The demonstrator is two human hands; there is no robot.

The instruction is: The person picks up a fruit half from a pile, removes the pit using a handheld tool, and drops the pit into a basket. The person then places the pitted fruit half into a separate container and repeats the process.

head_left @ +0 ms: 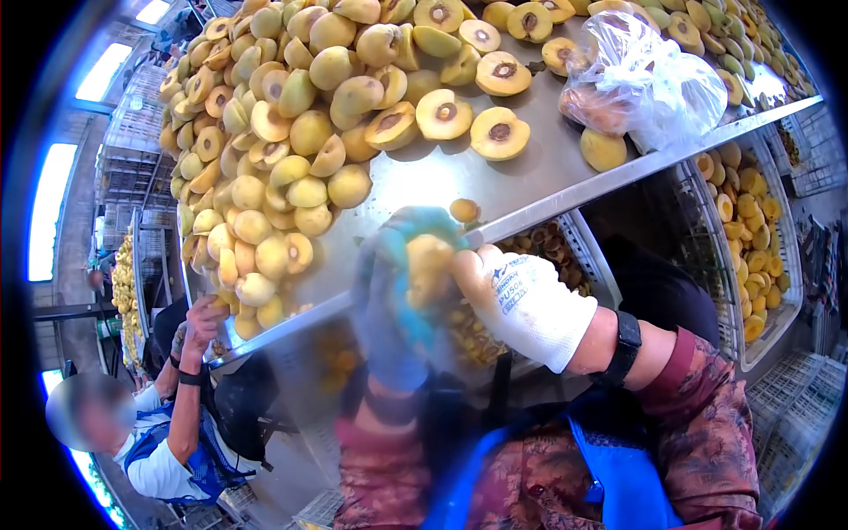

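Yellow fruit (pixel 430 267) in left hand (pixel 389 274), blurred, long axis seemingly toward table (pixel 402 181)

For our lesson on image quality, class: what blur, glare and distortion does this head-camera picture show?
Head view: blur smears the left hand and the fruit it holds, the right hand looking sharper; same view, white glare on the metal table; same view, a rounded, fisheye-like image with black corners.

Bright windows (pixel 53 212) shine beyond stacked crates (pixel 135 137) and a metal table (pixel 541 177).
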